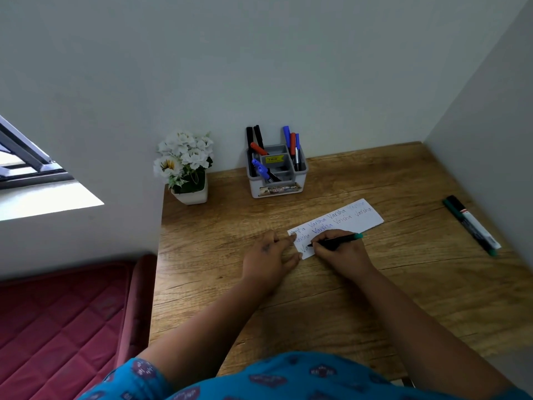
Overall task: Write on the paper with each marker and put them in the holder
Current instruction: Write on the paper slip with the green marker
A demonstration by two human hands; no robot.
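A white strip of paper lies on the wooden desk, covered with rows of handwritten words. My right hand grips a black marker with a teal end, its tip touching the paper's lower left part. My left hand lies flat on the desk, fingertips pressing the paper's left edge. A grey and white holder stands at the back against the wall, with several black, blue and red markers in it. Two more markers, one white-bodied and one green, lie at the desk's right side.
A white pot of white flowers stands at the desk's back left corner. Walls close the desk at the back and right. A red quilted mattress lies lower left, below a window.
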